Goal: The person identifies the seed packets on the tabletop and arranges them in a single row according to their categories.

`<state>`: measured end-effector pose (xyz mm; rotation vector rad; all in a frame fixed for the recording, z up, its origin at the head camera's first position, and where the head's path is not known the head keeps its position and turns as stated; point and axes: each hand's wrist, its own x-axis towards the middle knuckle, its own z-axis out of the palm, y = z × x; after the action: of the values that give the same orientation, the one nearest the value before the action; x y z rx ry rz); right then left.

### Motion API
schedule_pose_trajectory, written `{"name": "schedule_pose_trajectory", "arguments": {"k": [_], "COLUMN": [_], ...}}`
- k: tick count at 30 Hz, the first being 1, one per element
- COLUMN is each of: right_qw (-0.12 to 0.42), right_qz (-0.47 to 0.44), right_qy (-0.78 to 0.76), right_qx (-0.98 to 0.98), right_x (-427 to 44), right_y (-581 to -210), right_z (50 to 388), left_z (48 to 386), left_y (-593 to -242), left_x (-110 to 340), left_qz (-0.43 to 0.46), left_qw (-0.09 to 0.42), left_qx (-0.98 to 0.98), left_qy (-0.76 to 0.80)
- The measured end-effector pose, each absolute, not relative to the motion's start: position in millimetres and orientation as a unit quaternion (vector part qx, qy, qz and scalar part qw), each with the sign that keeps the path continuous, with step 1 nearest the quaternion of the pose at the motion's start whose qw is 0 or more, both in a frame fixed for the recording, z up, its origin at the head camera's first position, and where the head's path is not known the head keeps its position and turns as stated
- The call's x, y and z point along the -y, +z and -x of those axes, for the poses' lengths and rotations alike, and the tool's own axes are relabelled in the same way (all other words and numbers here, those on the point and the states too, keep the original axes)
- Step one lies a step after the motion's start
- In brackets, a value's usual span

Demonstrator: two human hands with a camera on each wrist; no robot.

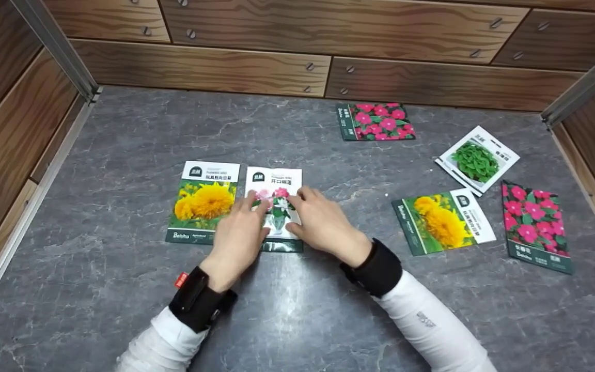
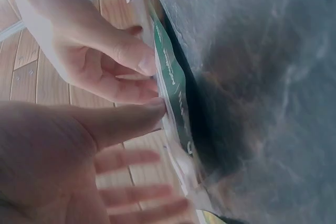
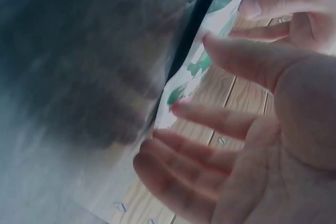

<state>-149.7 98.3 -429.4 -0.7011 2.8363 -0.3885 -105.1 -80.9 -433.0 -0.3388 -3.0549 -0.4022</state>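
A seed packet with pink and white flowers [image 1: 279, 219] lies flat on the grey surface between the two hands. My left hand [image 1: 238, 230] touches its left side, fingers extended. From the right, my right hand [image 1: 326, 219] rests fingertips and thumb on the same packet. Seen low in the left wrist view, the packet's green lower band [image 2: 170, 72] bulges up slightly from the surface, with the thumbs of both hands against it. Directly left of it lies a yellow-flower seed packet [image 1: 204, 201], partly covered by my left hand at its right edge.
To the right lie another yellow-flower packet [image 1: 444, 222], a green-leaf packet [image 1: 478, 160] and a pink-flower packet [image 1: 535, 222]. A second pink-flower packet [image 1: 380, 122] is near the wood-patterned back wall [image 1: 256, 67]. Similar side walls stand left and right.
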Motion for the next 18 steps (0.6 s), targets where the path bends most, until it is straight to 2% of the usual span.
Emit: {"name": "schedule_pose_trajectory", "arguments": {"k": [6,11,18], "right_qw": [0.135,0.161,0.171], "right_qz": [0.279,0.284,0.277], "right_qy": [-0.106,-0.094,-0.097], "right_qx": [-0.945,-0.940,-0.940], "right_x": [-107.8,-110.4,-105.8], "right_y": [-424.5,-424.1,-425.3], "right_z": [149.8,148.2,145.3], "left_z": [109.5,110.0,112.1], "left_y": [-432.3,-433.2,-433.0], "left_x": [86.5,86.4,90.0], "left_qz": [0.146,0.148,0.146], "left_qw": [-0.056,-0.056,-0.058], "left_qx": [0.977,0.975,0.976], "left_qy": [-0.148,-0.154,-0.152]}}
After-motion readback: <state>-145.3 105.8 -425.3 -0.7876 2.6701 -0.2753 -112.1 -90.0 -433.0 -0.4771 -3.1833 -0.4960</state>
